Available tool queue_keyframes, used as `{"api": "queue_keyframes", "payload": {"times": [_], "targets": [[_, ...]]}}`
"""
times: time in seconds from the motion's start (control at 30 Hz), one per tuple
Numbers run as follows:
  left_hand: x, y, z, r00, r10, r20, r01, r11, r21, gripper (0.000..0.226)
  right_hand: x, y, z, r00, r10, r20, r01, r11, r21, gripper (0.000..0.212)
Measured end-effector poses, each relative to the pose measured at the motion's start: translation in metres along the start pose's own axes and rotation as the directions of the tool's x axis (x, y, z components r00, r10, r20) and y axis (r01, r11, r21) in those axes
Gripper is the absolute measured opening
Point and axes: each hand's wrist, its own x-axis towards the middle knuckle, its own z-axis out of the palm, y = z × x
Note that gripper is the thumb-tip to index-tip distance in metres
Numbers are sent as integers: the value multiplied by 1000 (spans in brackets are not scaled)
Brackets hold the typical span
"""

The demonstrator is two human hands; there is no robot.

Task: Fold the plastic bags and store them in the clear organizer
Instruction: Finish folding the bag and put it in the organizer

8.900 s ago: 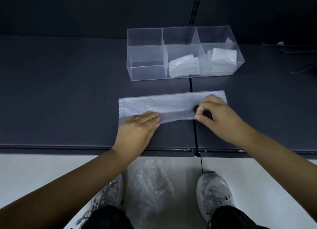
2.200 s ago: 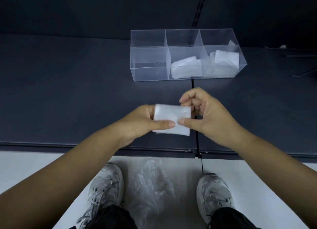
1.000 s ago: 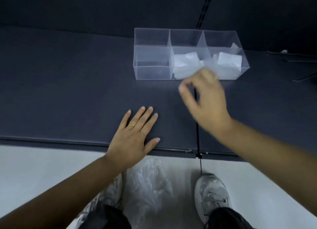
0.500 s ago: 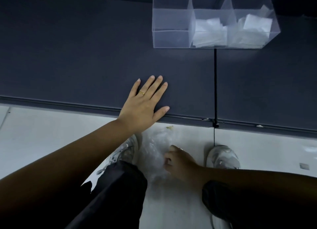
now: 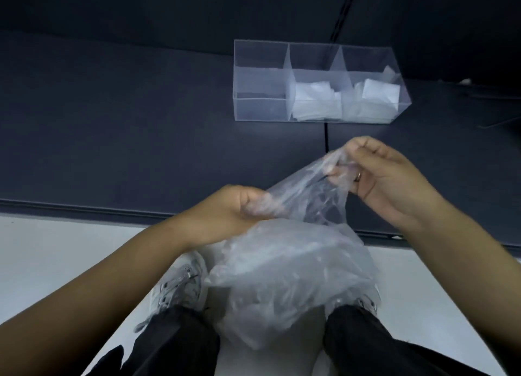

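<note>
A crumpled clear plastic bag [image 5: 293, 265] hangs in the air above the table's front edge and my feet. My left hand [image 5: 239, 206] grips its upper left part with curled fingers. My right hand [image 5: 375, 172] pinches its top corner, higher and further right. The clear organizer [image 5: 260, 91] stands at the back of the dark table and has three compartments. Folded white bags [image 5: 313, 99] fill the middle compartment, and more folded bags [image 5: 377, 93] lie in the right one. The left compartment holds nothing.
The dark table [image 5: 127, 127] has a seam [image 5: 326, 139] running from the organizer toward me. Its front edge [image 5: 84, 209] crosses the view. Below lie the pale floor [image 5: 56, 251] and my grey shoes [image 5: 180, 282].
My right hand came up from the floor with the crumpled bag. My left hand left the table top and took hold of the bag too. The view tilted back up.
</note>
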Motion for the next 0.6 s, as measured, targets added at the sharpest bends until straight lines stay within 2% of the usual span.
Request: {"api": "queue_keyframes", "payload": {"times": [0.1, 0.2, 0.23, 0.3, 0.33, 0.37, 0.4, 0.43, 0.47, 0.5, 0.53, 0.57, 0.6], "targets": [[4, 5, -12, 995, -44, -85, 37, 996, -87, 32, 17, 1, -25, 972, 21, -236, -27, 999, -21, 18], [14, 9, -17, 977, -16, -215, -9, 993, -115, 27, 31, 8, -46, 915, 93, -392, -149, 982, -114, 15], [18, 11, -16, 962, -8, -271, -29, 991, -130, 29, 33, 9, -50, 897, 69, -437, -167, 967, -191, 10], [27, 10, -13, 915, 20, -404, -69, 992, -108, 43, 30, 5, -51, 866, -166, -472, -110, 858, -502, 12], [32, 9, -11, 885, 45, -464, -86, 994, -69, 53, 24, 0, -46, 864, -305, -401, -17, 778, -628, 17], [35, 10, -7, 859, 73, -507, -100, 995, -26, 59, 15, -4, -35, 887, -372, -273, 86, 715, -693, 25], [38, 13, -3, 840, 102, -533, -117, 993, 7, 62, 5, -6, -19, 936, -333, -119, 158, 695, -701, 37], [40, 16, 3, 832, 129, -539, -137, 990, 25, 62, -4, -5, -3, 972, -232, 37, 191, 687, -701, 53], [43, 20, 9, 832, 152, -534, -162, 986, 29, 60, -11, 1, 12, 979, -127, 156, 201, 641, -741, 66], [44, 23, 14, 835, 166, -525, -187, 982, 14, 59, -15, 11, 23, 973, -78, 216, 223, 545, -808, 74], [46, 25, 17, 840, 163, -517, -207, 978, -27, 60, -15, 21, 27, 966, -103, 237, 259, 433, -863, 73], [46, 27, 20, 847, 145, -511, -222, 971, -91, 63, -11, 28, 28, 958, -167, 234, 282, 390, -877, 59], [47, 28, 20, 853, 119, -508, -222, 964, -147, 68, -7, 30, 26, 955, -230, 185, 270, 425, -864, 36]]}}
